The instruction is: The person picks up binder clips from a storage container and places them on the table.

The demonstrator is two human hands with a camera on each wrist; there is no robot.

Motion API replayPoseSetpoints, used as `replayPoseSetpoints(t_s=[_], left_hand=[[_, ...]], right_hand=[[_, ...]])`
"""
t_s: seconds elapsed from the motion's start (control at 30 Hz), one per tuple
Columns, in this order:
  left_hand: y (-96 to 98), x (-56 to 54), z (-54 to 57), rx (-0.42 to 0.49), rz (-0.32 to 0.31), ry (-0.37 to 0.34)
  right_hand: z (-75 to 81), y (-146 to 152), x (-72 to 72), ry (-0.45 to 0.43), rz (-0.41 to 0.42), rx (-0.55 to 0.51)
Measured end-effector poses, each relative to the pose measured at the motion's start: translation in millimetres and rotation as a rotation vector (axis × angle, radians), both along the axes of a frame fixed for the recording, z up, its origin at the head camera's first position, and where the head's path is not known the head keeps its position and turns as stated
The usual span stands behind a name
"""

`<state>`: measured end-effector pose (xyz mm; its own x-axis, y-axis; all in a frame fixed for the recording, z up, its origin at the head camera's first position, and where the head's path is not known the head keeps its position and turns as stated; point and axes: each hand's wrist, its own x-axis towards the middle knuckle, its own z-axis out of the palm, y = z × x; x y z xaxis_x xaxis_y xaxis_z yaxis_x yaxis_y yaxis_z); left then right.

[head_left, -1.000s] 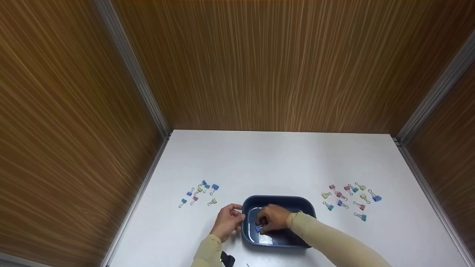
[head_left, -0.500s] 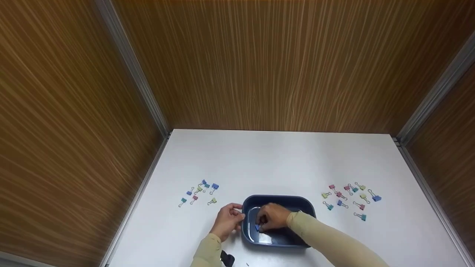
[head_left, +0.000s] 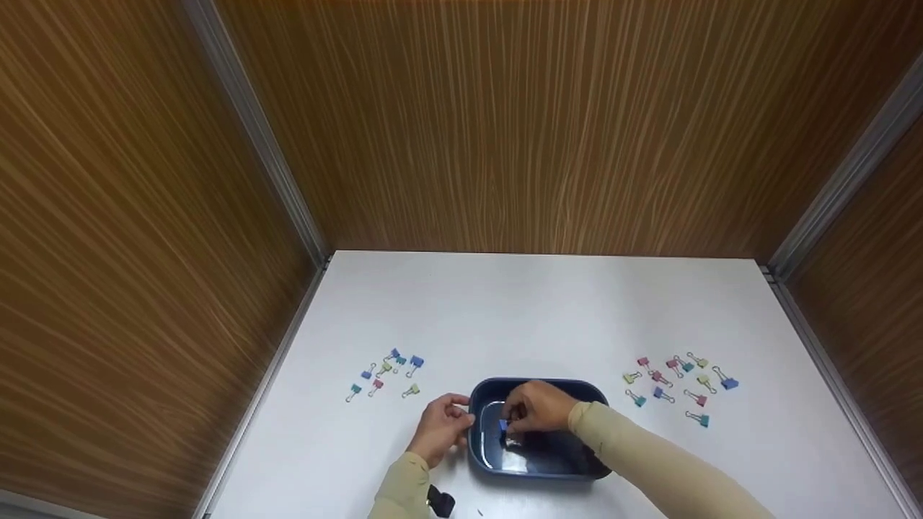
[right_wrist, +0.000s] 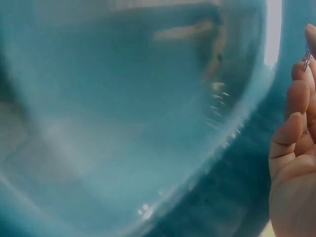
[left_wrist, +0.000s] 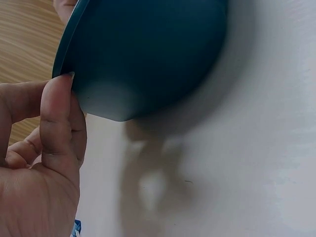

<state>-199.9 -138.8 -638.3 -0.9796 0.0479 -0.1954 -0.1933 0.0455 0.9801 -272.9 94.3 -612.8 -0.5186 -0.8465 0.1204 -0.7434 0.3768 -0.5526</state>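
A dark blue tray point(head_left: 530, 476) stands on the white table, and my left hand point(head_left: 438, 430) holds its left rim. In the left wrist view the left thumb point(left_wrist: 57, 101) lies against the tray's rim point(left_wrist: 62, 57), with another fingertip farther along it. Over the inside of the tray, my right hand point(head_left: 541, 406) pinches a blue binder clip point(head_left: 503, 425), mostly covered by the fingers. The right wrist view shows a metal clip handle point(right_wrist: 307, 60) between the fingertips; the clip's body is out of that view.
Several coloured binder clips point(head_left: 384, 368) lie left of the tray. A larger scatter of binder clips point(head_left: 657, 376) lies to its right. A black object point(head_left: 440, 501) sits by the left forearm. Wood-grain panels point(head_left: 533, 130) enclose the table's back and sides.
My right hand has risen slightly away from me, carrying the blue binder clip up and off the spot near the tray floor. The left hand stays at the rim.
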Motion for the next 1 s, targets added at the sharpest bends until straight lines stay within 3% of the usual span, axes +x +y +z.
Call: replayPoseSetpoints(t_s=[0.2,0.6,0.77,0.8,1.0], left_hand=[[-0.6,0.1,0.5,0.012,-0.004,0.004],[0.4,1.9,1.9,0.021,0.003,-0.034],[1.2,3.2,4.1,0.015,0.004,-0.021],[1.7,4.9,8.8,0.010,0.004,-0.019],[0.9,2.8,8.1,0.010,-0.003,-0.034]], right_hand=[[18.0,10.6,-3.2,0.007,-0.014,-0.061],[47.5,58.4,-20.7,0.089,-0.152,-0.173],[51.1,93.6,-23.5,0.033,-0.328,-0.169],[51.0,101.1,-23.9,0.023,-0.368,-0.169],[45.6,144.9,-25.0,-0.003,-0.566,-0.157]])
